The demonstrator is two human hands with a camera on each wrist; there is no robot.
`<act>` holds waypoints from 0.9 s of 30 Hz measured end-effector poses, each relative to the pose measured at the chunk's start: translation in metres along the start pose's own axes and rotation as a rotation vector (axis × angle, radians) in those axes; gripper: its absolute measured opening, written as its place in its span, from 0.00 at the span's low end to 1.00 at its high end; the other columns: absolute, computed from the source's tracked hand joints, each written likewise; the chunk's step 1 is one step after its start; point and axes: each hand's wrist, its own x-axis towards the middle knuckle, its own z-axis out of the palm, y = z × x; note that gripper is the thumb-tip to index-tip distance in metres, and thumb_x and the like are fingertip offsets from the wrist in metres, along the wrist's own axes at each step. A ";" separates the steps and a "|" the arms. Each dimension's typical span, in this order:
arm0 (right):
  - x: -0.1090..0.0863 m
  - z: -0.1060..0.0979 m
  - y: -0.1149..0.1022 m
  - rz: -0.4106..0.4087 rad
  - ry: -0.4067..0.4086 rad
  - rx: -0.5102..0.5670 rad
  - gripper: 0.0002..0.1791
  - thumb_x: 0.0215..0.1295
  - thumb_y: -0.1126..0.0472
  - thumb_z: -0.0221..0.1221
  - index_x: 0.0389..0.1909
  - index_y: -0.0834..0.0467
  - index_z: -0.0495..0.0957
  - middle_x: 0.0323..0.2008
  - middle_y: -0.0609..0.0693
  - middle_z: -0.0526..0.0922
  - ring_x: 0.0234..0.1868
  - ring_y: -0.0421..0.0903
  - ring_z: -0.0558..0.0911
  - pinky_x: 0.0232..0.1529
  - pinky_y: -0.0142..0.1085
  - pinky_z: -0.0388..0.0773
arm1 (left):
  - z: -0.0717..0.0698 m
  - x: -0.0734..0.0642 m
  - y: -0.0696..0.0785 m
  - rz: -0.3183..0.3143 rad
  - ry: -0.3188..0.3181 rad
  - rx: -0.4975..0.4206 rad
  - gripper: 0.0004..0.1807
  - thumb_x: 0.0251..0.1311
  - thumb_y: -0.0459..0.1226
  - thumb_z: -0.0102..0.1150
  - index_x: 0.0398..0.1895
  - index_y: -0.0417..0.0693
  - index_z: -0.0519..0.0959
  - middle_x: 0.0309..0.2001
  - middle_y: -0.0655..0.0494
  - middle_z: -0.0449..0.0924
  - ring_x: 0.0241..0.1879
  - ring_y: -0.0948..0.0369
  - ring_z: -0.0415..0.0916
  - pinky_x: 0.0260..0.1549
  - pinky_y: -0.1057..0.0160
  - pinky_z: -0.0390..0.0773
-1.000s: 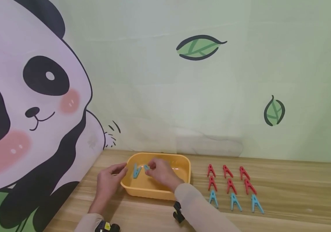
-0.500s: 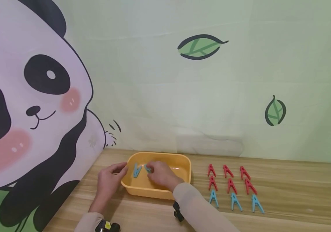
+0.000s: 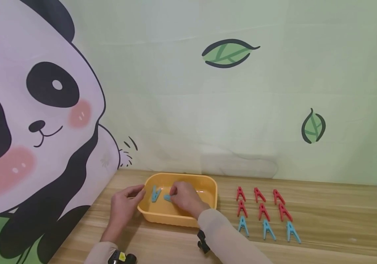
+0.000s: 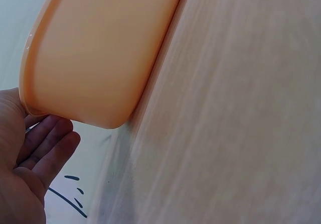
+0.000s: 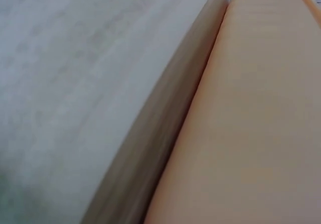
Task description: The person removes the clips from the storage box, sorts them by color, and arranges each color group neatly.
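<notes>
In the head view, a yellow plastic basin (image 3: 171,220) stands on the wooden table. My left hand (image 3: 125,205) grips the basin's left end at the rim; in the left wrist view its fingers (image 4: 59,151) lie against the outer side under the lip. Inside the basin my right hand (image 3: 185,198) pinches a blue clothespin (image 3: 167,197), mostly covered by the fingers. Just left of it, another blue clothespin (image 3: 155,194) lies on the basin floor. Only the basin's outer wall (image 5: 251,108) fills the right wrist view; the right hand's fingers are hidden there.
Right of the basin, red clothespins (image 3: 263,212) form two rows on the table (image 3: 340,216), with a row of three blue clothespins (image 3: 268,230) in front. Behind the table hangs a pale green backdrop (image 3: 162,91) with a printed panda (image 3: 86,146).
The right hand's fingers have shifted slightly within the basin, and the pinched blue clothespin now lies lower and flatter. My left hand stays at the rim.
</notes>
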 end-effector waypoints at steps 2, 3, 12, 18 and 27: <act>0.000 -0.001 0.000 0.008 0.004 0.011 0.06 0.66 0.71 0.70 0.32 0.59 0.82 0.31 0.46 0.82 0.33 0.43 0.76 0.39 0.37 0.80 | 0.001 0.000 0.001 -0.004 -0.001 -0.002 0.13 0.70 0.36 0.70 0.53 0.38 0.89 0.48 0.44 0.90 0.49 0.49 0.87 0.45 0.72 0.83; -0.001 -0.002 0.000 0.011 0.005 0.017 0.06 0.66 0.71 0.70 0.33 0.60 0.83 0.31 0.46 0.82 0.33 0.43 0.76 0.38 0.36 0.80 | 0.001 0.000 0.001 -0.007 -0.002 -0.004 0.13 0.70 0.36 0.70 0.53 0.38 0.89 0.48 0.44 0.90 0.50 0.49 0.87 0.46 0.69 0.85; -0.002 -0.013 -0.004 -0.018 0.033 0.130 0.04 0.67 0.69 0.69 0.36 0.60 0.83 0.32 0.46 0.83 0.33 0.41 0.78 0.35 0.33 0.80 | 0.001 0.001 -0.004 -0.020 -0.002 0.009 0.14 0.69 0.36 0.70 0.54 0.39 0.89 0.48 0.45 0.90 0.50 0.50 0.87 0.46 0.71 0.84; -0.010 -0.032 -0.015 -0.065 0.064 0.188 0.03 0.68 0.69 0.69 0.36 0.61 0.83 0.30 0.46 0.83 0.31 0.39 0.80 0.33 0.30 0.80 | 0.001 0.003 -0.005 -0.019 -0.009 -0.001 0.14 0.70 0.36 0.70 0.54 0.40 0.89 0.49 0.45 0.90 0.50 0.51 0.86 0.43 0.77 0.80; -0.038 -0.057 -0.025 -0.116 0.104 0.274 0.03 0.70 0.65 0.69 0.39 0.59 0.84 0.35 0.46 0.86 0.37 0.40 0.83 0.38 0.32 0.84 | 0.002 0.003 -0.005 -0.025 -0.011 0.002 0.14 0.70 0.36 0.70 0.55 0.40 0.88 0.49 0.46 0.90 0.51 0.51 0.86 0.51 0.61 0.87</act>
